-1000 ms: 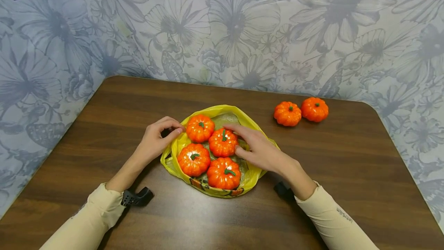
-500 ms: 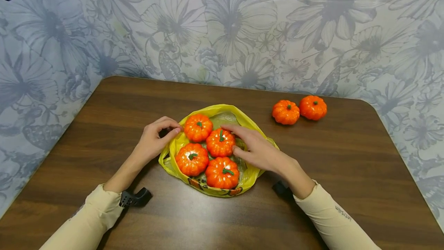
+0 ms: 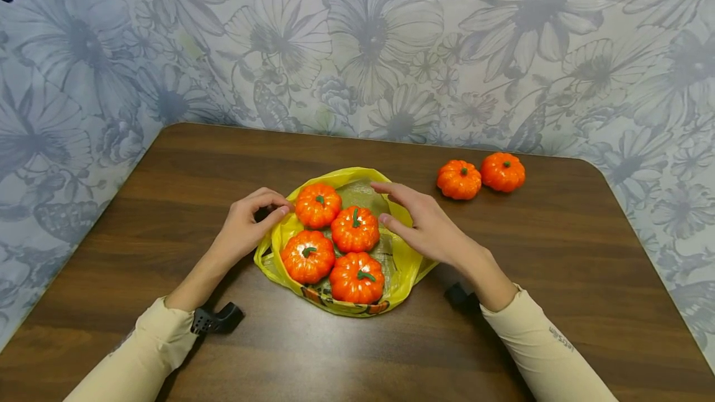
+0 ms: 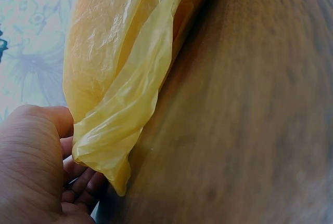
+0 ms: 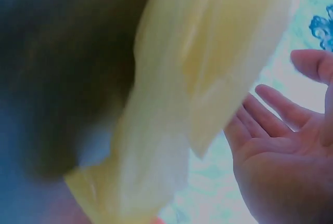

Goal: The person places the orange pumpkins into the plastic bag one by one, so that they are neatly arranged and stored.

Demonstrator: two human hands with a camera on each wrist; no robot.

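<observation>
A yellow plastic bag (image 3: 410, 262) lies spread with its mouth up on the table, with several small orange pumpkins inside. Thumb and fingers of my left hand (image 3: 248, 219) pinch the bag's left edge, beside the upper-left pumpkin (image 3: 318, 205). In the left wrist view the bag's yellow film (image 4: 114, 125) runs into the grip of that hand (image 4: 31, 161). My right hand (image 3: 427, 222) hovers over the bag's right side, fingers apart and nothing in them, just right of another pumpkin (image 3: 355, 229). The right wrist view shows this hand (image 5: 291, 151) with spread fingers near the bag's film (image 5: 161, 109).
Two more orange pumpkins, one on the left (image 3: 458, 180) and one on the right (image 3: 503, 172), sit side by side near the table's back right. The brown wooden table (image 3: 184, 172) ends at a flower-patterned wall (image 3: 385, 67). Black wrist bands sit below both hands.
My right hand has let go of the pumpkin at the bag's middle and drawn back to the right. The pumpkin stays in the bag; the left hand keeps its hold.
</observation>
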